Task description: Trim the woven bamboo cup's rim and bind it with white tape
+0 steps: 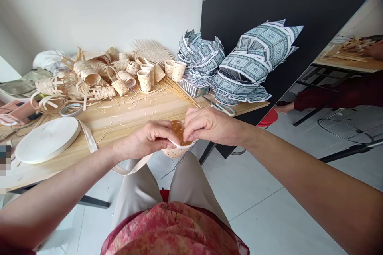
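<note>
A small woven basket (pixel 174 152) is held above my lap at the table's front edge, its open top tilted toward me. My left hand (pixel 149 138) pinches the basket's left rim together with a pale fabric tape (pixel 136 168) that lies along the rim. On the right rim, my right hand (pixel 206 125) is closed in a pinch, its fingertips dipping inside the opening; what they hold is too small to make out. From the basket's right side hangs a dark thread (pixel 179 162). The tape loops back to a large white roll (pixel 46 139) on the table.
Woven baskets and tubes (pixel 89 73) are piled at the back of the wooden table (pixel 119 113). Scissors (pixel 223 108) lie near its right end, beside stacked folded-paper pieces (pixel 245 67). A tape ring (pixel 71 110) sits behind the roll. Another person's hand (pixel 372 50) shows far right.
</note>
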Demonstrator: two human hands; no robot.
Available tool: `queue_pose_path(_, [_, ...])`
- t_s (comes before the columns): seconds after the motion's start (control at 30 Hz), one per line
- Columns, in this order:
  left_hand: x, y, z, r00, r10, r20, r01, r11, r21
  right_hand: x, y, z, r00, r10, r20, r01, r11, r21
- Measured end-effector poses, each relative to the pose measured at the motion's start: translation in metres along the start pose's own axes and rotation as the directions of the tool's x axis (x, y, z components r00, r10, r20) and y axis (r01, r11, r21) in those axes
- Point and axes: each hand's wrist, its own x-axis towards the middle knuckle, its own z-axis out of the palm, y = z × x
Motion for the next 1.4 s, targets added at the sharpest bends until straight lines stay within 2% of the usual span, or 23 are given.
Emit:
queue_pose_path(0.3, [-0.001, -0.005, 0.005, 0.998, -0.036, -0.05, 0.037, 0.999, 0.027, 0.005, -0.008, 0.012, 0.999, -0.018, -0.04, 0.017, 1.0, -0.018])
queue_pose_path(0.6, [-0.003, -0.004, 0.0, 0.998, -0.061, -0.009, 0.061, 0.998, -0.006, 0.011, -0.006, 0.002, 0.988, 0.12, 0.102, -0.121, 0.993, 0.004])
queue_pose_path(0.77, [-0.003, -0.004, 0.0, 0.998, -0.057, -0.027, 0.057, 0.998, 0.004, 0.017, -0.008, 0.003, 0.995, 0.018, 0.099, -0.014, 0.999, -0.04])
queue_pose_path(0.87, [-0.004, -0.006, 0.002, 0.998, -0.049, -0.048, 0.051, 0.998, 0.029, 0.021, -0.009, 0.005, 0.991, -0.018, 0.136, 0.024, 0.999, -0.044])
queue_pose_path(0.93, [-0.005, -0.006, 0.002, 0.996, -0.036, -0.078, 0.042, 0.997, 0.068, 0.021, -0.007, 0.003, 0.992, -0.025, 0.122, 0.038, 0.994, -0.101])
queue_pose_path(0.97, [-0.006, -0.005, 0.001, 0.995, -0.025, -0.1, 0.035, 0.994, 0.099, 0.02, -0.006, 0.001, 0.997, -0.028, 0.071, 0.039, 0.987, -0.156])
queue_pose_path(1.03, [-0.009, -0.003, 0.0, 0.989, 0.01, -0.148, 0.018, 0.982, 0.188, 0.018, -0.005, -0.002, 0.994, -0.053, -0.093, 0.024, 0.958, -0.284])
queue_pose_path(1.1, [-0.011, 0.0, -0.001, 0.978, 0.045, -0.206, 0.019, 0.954, 0.298, 0.015, -0.009, -0.002, 0.961, -0.101, -0.258, -0.011, 0.916, -0.401])
queue_pose_path(1.13, [-0.012, 0.001, -0.002, 0.97, 0.051, -0.237, 0.036, 0.937, 0.348, 0.013, -0.012, 0.0, 0.944, -0.131, -0.302, -0.019, 0.895, -0.446])
queue_pose_path(1.2, [-0.013, 0.003, -0.001, 0.955, 0.046, -0.292, 0.082, 0.907, 0.413, 0.012, -0.02, 0.009, 0.929, -0.205, -0.308, 0.013, 0.85, -0.527])
queue_pose_path(1.27, [-0.012, 0.003, -0.001, 0.946, 0.023, -0.323, 0.126, 0.893, 0.432, 0.012, -0.027, 0.021, 0.934, -0.255, -0.252, 0.059, 0.803, -0.594])
queue_pose_path(1.4, [-0.009, 0.001, 0.0, 0.949, -0.005, -0.316, 0.153, 0.883, 0.444, 0.012, -0.028, 0.036, 0.944, -0.295, -0.146, 0.099, 0.68, -0.727])
